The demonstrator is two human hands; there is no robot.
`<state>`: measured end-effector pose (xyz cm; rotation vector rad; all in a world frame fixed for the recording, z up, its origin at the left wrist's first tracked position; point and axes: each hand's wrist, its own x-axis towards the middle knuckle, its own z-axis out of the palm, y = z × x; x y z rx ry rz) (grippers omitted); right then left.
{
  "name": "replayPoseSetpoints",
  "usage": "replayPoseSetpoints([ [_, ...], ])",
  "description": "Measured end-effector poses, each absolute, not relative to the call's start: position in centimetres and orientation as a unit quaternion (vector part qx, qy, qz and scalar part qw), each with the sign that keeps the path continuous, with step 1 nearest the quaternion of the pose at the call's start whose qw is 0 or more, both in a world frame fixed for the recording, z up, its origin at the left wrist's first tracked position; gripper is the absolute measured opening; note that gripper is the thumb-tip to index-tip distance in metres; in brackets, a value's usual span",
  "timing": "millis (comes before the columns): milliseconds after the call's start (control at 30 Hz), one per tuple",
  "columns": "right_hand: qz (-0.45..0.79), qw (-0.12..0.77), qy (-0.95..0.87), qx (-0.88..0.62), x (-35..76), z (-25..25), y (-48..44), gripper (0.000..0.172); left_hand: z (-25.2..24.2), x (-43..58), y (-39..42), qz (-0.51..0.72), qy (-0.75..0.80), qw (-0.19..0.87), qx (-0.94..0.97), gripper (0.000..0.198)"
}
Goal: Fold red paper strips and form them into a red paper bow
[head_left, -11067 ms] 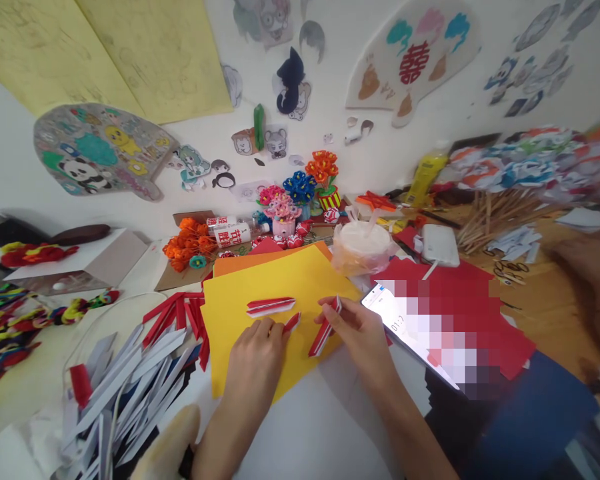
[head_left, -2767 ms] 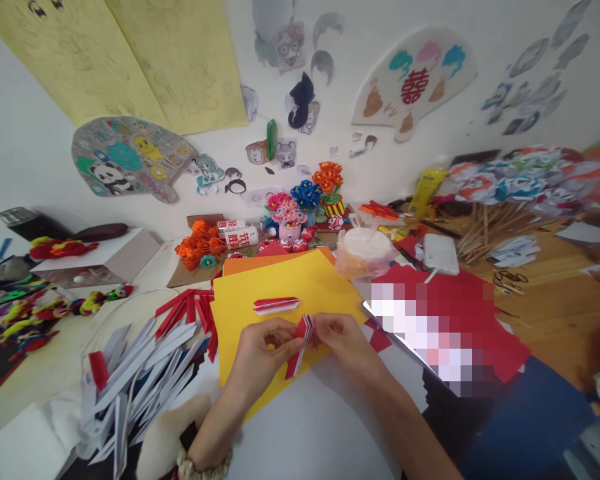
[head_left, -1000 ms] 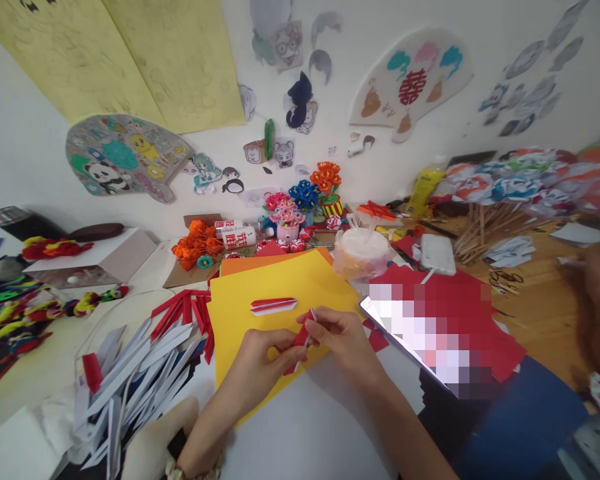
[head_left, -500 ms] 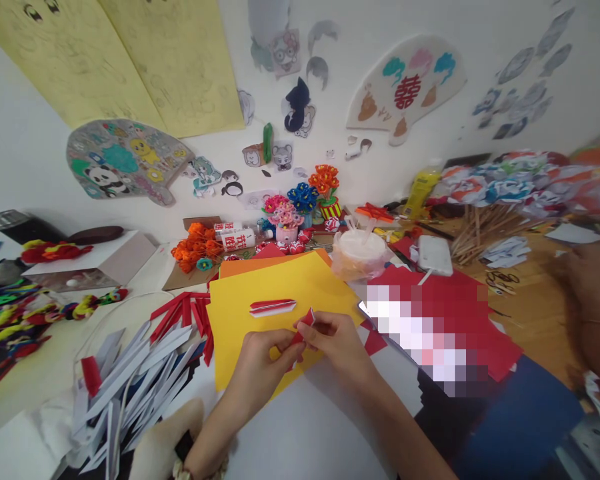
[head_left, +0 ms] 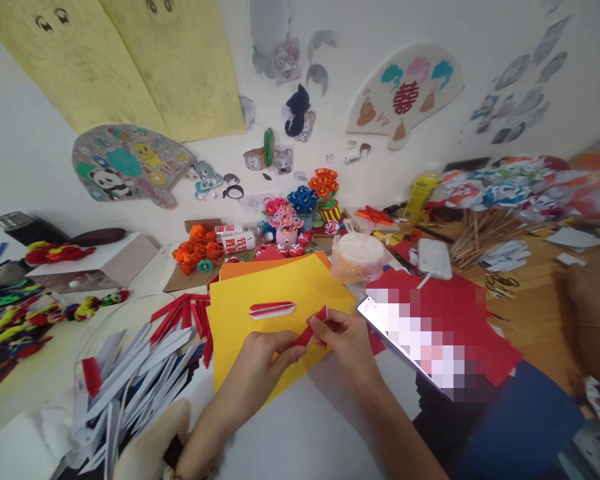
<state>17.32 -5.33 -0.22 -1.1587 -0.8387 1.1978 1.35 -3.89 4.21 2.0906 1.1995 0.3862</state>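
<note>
Between my two hands is a narrow folded strip of red paper (head_left: 306,333), tilted up to the right. My left hand (head_left: 269,357) pinches its lower left end. The fingers of my right hand (head_left: 341,337) are closed on the upper right part, where a white edge shows at the tip. Both hands are over the front of a yellow paper sheet (head_left: 240,293). Another folded red-and-white strip (head_left: 272,310) lies on that sheet, just beyond my left hand. Part of the held strip is hidden behind my fingers.
Loose white paper strips (head_left: 125,380) and red folded strips (head_left: 185,313) lie to the left. A phone (head_left: 405,347) rests on red paper (head_left: 500,353) at right, near a lidded cup (head_left: 359,250). Paper flowers (head_left: 197,250) stand at the back. Someone's arm (head_left: 593,320) is at far right.
My right hand has shifted slightly right and my left thumb slid along, so more of the red strip shows between them. The strip on the yellow sheet stays put.
</note>
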Motion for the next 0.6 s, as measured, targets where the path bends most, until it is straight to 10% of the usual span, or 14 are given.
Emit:
replayPoseSetpoints([
  [300,0.538,0.585,-0.341,-0.503,17.9,-0.6,-5.3,0.042,3.8,-0.3,1.4,0.069,0.462,-0.015,0.884,0.036],
  [600,0.549,0.580,-0.330,-0.503,18.0,0.0,-5.3,0.046,2.3,-0.2,2.7,0.035,0.432,-0.048,0.900,0.027],
])
